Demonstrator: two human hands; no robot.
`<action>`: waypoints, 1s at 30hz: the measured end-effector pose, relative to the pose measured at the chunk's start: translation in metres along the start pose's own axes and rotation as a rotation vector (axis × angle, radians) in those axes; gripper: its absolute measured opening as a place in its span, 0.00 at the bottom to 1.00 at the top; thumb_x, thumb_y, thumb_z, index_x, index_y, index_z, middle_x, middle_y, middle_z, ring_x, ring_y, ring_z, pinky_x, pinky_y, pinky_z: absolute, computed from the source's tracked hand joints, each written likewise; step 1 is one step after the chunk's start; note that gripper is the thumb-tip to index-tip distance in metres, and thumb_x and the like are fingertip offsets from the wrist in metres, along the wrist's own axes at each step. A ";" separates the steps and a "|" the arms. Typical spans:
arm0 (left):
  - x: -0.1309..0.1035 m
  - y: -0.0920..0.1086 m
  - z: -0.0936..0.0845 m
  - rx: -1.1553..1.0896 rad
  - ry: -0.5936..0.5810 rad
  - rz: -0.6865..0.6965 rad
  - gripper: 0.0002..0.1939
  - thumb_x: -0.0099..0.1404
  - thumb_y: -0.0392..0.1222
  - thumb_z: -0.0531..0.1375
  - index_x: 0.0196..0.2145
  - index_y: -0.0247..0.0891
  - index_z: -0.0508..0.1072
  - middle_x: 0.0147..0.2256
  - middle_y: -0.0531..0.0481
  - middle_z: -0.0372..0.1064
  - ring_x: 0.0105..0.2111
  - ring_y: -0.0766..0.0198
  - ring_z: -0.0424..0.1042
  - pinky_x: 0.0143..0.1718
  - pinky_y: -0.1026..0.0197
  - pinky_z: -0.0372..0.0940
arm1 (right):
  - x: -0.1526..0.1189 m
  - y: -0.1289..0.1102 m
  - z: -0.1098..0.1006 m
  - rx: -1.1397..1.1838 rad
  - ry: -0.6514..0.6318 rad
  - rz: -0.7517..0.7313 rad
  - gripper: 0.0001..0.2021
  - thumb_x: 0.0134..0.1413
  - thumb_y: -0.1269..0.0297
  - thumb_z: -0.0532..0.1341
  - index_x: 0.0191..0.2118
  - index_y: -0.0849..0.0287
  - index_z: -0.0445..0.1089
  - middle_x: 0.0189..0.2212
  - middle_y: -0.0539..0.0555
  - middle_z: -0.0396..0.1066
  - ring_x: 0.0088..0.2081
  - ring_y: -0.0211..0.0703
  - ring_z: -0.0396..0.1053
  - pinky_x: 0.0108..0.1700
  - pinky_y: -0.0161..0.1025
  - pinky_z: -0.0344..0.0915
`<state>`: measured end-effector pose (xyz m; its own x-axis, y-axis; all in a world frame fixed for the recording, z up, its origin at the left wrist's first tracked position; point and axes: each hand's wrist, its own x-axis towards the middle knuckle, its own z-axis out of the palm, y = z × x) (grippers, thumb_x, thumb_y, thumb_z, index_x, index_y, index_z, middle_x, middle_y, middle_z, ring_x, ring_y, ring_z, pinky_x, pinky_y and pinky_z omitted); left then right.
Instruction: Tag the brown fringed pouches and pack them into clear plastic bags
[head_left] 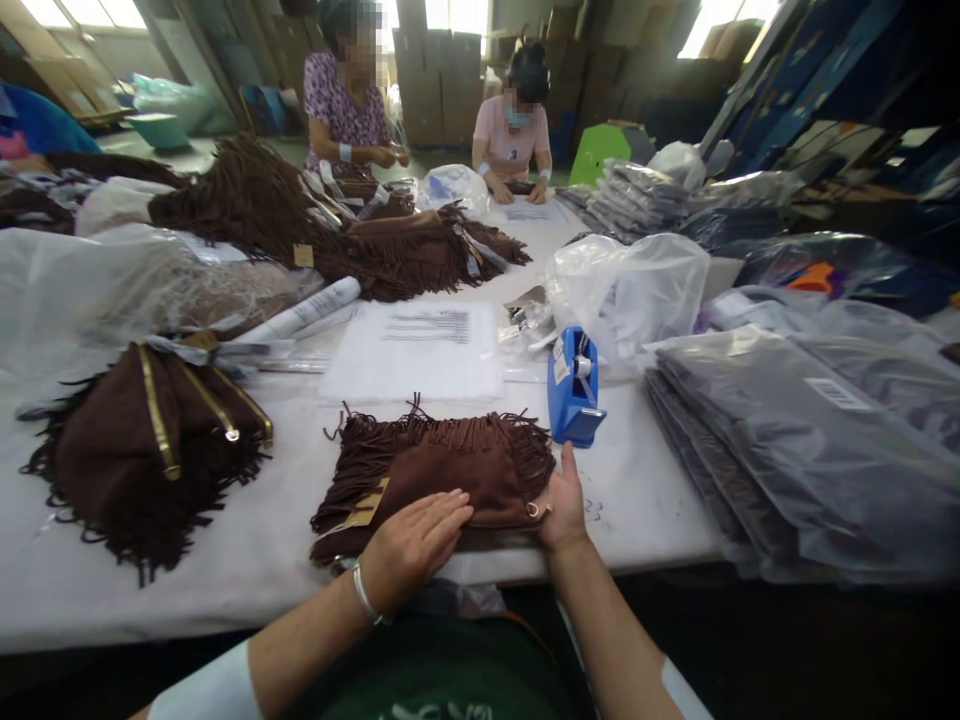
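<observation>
A brown fringed bag [457, 470] lies on the white-covered table near its front edge, with strands spread along its back and left side. My left hand [420, 540] rests flat on the bag's front, fingers stretched out together. At the bag's right end, my right hand [564, 505] holds the corner; its thumb points up and its other fingers are partly hidden by the bag. A gold-coloured ring or clasp [534, 510] shows beside that hand. On the bag's left part lies a tan tag [367, 505]. Just beyond my right thumb stands a blue tape dispenser [574, 390].
Printed white sheets [412, 350] lie behind the bag. More brown fringed bags [150, 450] sit at left, one showing gold zips, with a heap [405, 250] farther back. Plastic-wrapped packs [795, 430] are stacked at right. Two people [514, 130] work across the table.
</observation>
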<state>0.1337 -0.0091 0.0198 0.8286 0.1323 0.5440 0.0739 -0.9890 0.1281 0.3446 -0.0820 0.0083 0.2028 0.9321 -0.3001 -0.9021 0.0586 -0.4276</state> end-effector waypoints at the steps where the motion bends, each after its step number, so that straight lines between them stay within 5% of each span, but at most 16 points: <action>1: -0.002 0.000 0.001 0.000 -0.002 -0.003 0.17 0.65 0.29 0.55 0.51 0.30 0.67 0.49 0.41 0.70 0.51 0.60 0.68 0.52 0.56 0.68 | 0.003 -0.005 0.002 -0.032 0.001 -0.046 0.31 0.57 0.39 0.45 0.55 0.57 0.64 0.52 0.58 0.69 0.57 0.52 0.62 0.58 0.57 0.56; 4: -0.008 0.002 0.007 -0.013 -0.030 -0.005 0.15 0.65 0.29 0.53 0.50 0.31 0.68 0.49 0.42 0.70 0.50 0.60 0.69 0.51 0.55 0.68 | 0.006 -0.009 0.008 -0.338 -0.009 -0.286 0.27 0.59 0.43 0.46 0.59 0.50 0.59 0.58 0.52 0.61 0.60 0.48 0.56 0.63 0.54 0.49; 7: -0.011 0.007 0.009 -0.067 -0.059 -0.014 0.13 0.66 0.31 0.54 0.48 0.33 0.70 0.48 0.43 0.71 0.49 0.59 0.70 0.50 0.54 0.69 | 0.005 0.007 0.012 -1.096 -0.143 -0.447 0.26 0.59 0.48 0.52 0.61 0.48 0.56 0.63 0.49 0.51 0.65 0.47 0.44 0.66 0.53 0.35; 10: -0.011 0.015 -0.001 -0.211 -0.062 -0.059 0.10 0.65 0.33 0.55 0.43 0.36 0.72 0.43 0.45 0.74 0.44 0.61 0.73 0.49 0.57 0.69 | 0.005 0.029 0.015 -1.747 -0.246 -0.508 0.29 0.57 0.52 0.57 0.62 0.51 0.53 0.65 0.51 0.45 0.67 0.50 0.34 0.66 0.57 0.31; 12: -0.012 0.015 -0.016 -0.323 -0.056 -0.103 0.08 0.64 0.33 0.56 0.40 0.37 0.73 0.39 0.47 0.75 0.39 0.64 0.74 0.48 0.60 0.69 | 0.001 0.037 0.020 -1.897 -0.273 -0.537 0.29 0.58 0.54 0.56 0.64 0.50 0.50 0.66 0.52 0.43 0.67 0.51 0.34 0.65 0.58 0.32; 15: -0.023 -0.005 -0.044 -0.395 0.045 -0.301 0.07 0.64 0.34 0.56 0.36 0.38 0.74 0.34 0.49 0.75 0.36 0.64 0.73 0.43 0.61 0.69 | -0.019 0.036 0.023 -1.818 -0.467 -0.474 0.25 0.60 0.57 0.54 0.62 0.47 0.53 0.63 0.50 0.51 0.65 0.50 0.42 0.65 0.57 0.38; 17: -0.040 -0.032 -0.063 -0.387 0.139 -0.617 0.08 0.66 0.39 0.55 0.36 0.39 0.74 0.33 0.48 0.74 0.35 0.63 0.73 0.41 0.61 0.69 | -0.036 0.027 0.016 -1.636 -0.433 -0.425 0.20 0.61 0.57 0.52 0.58 0.47 0.60 0.60 0.50 0.58 0.63 0.51 0.50 0.65 0.55 0.44; 20: -0.071 -0.080 -0.085 -0.554 0.161 -1.198 0.16 0.65 0.50 0.54 0.38 0.35 0.73 0.35 0.45 0.74 0.37 0.59 0.74 0.42 0.58 0.70 | -0.044 -0.001 -0.010 -1.192 0.226 -0.375 0.20 0.62 0.51 0.49 0.52 0.53 0.67 0.55 0.55 0.65 0.56 0.52 0.63 0.63 0.55 0.50; 22: -0.086 -0.106 -0.092 -0.814 0.155 -1.458 0.21 0.62 0.55 0.56 0.39 0.31 0.72 0.37 0.41 0.75 0.40 0.56 0.74 0.44 0.55 0.69 | -0.031 -0.020 -0.027 -0.888 0.402 -0.163 0.25 0.59 0.46 0.51 0.51 0.59 0.67 0.50 0.60 0.70 0.52 0.54 0.67 0.61 0.56 0.55; 26: -0.084 -0.136 -0.085 -1.253 0.180 -1.627 0.25 0.58 0.53 0.62 0.43 0.28 0.70 0.40 0.37 0.74 0.40 0.57 0.74 0.47 0.55 0.67 | 0.015 -0.041 -0.025 -0.617 0.317 0.295 0.24 0.55 0.48 0.57 0.47 0.64 0.69 0.45 0.62 0.73 0.49 0.52 0.70 0.57 0.49 0.62; 30: -0.066 -0.154 -0.064 -1.485 0.113 -1.637 0.22 0.56 0.52 0.64 0.40 0.30 0.70 0.36 0.42 0.75 0.35 0.61 0.75 0.42 0.58 0.68 | 0.055 -0.037 0.011 -0.546 0.158 0.497 0.19 0.57 0.52 0.57 0.43 0.63 0.72 0.41 0.59 0.75 0.46 0.50 0.72 0.51 0.47 0.66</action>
<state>0.0323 0.1386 0.0178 0.4704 0.6061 -0.6414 0.0700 0.6989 0.7117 0.3846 -0.0293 0.0169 -0.0895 0.7375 -0.6694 -0.5933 -0.5793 -0.5590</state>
